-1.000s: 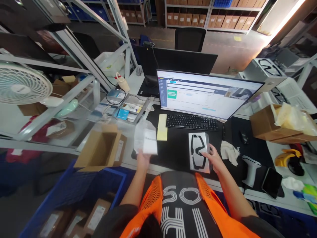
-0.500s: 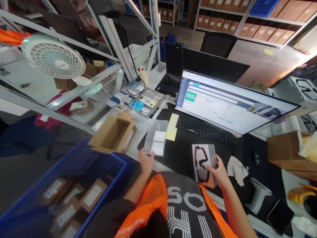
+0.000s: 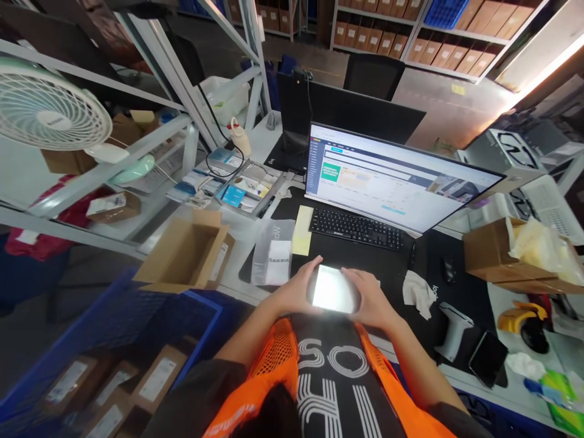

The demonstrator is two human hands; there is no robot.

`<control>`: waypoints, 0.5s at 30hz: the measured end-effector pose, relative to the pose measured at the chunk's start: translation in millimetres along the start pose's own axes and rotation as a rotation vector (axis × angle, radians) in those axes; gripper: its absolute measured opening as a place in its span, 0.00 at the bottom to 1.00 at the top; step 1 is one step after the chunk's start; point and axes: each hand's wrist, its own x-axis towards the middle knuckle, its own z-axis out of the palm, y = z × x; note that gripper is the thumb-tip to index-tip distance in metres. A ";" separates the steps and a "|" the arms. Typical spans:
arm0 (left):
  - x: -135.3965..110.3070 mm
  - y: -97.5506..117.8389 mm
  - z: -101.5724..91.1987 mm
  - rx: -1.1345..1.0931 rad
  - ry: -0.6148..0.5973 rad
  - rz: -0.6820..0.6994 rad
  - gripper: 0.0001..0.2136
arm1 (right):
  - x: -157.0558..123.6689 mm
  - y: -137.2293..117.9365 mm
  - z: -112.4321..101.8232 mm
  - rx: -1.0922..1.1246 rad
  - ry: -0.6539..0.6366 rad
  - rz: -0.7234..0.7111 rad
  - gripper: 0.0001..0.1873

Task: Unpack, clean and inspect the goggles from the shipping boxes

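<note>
Both hands hold a small product box close to my body, at the front of the black desk mat. Strong glare whitens the face turned up, so its print cannot be read. My left hand is closed on the box's left side, and my right hand grips its right side. Left of the hands, a clear plastic sleeve with grey and white printed packaging lies on the mat. An open cardboard carton stands beyond it on the left.
A blue crate with several labelled cartons sits low at left. Monitor and keyboard are ahead. A scanner, phone, cloth, tape dispenser and carton are at right. A fan hangs upper left.
My left hand has let go of the sleeved packaging and moved right onto the box. My right hand has brought the box left, toward my middle, and its top now shines with glare.
</note>
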 end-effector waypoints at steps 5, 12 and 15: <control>-5.8 9.4 9.5 0.018 0.072 0.020 0.52 | -23.0 15.9 10.1 0.192 -0.063 0.086 0.59; -9.9 22.2 16.6 0.055 0.197 0.032 0.46 | -58.3 85.4 34.8 1.038 0.132 0.639 0.52; -13.2 19.2 18.5 0.043 0.213 0.066 0.47 | -61.0 88.9 53.1 1.275 0.121 0.768 0.46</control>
